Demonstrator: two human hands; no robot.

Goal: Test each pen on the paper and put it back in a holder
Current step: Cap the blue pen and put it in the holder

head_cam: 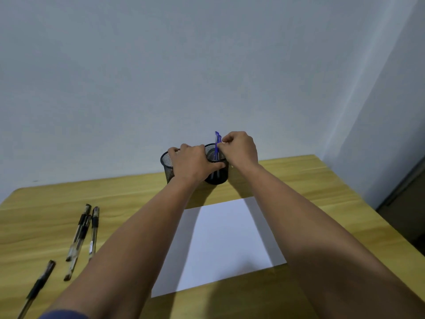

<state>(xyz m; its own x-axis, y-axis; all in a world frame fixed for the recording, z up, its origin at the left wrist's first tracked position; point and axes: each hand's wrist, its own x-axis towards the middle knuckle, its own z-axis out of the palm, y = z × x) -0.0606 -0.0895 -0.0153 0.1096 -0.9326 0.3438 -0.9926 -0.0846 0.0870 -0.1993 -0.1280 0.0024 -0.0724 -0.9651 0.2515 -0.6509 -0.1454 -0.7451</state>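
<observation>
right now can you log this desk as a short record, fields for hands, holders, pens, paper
left hand: grips the right holder by its near wall, lying across the gap between both holders
right hand: pinches a blue pen standing in the right holder
left holder: black mesh, touching the right one, contents hidden
black pens: four lying loose on the desk, far left
paper: white sheet, blank where visible, flat between the arms
</observation>
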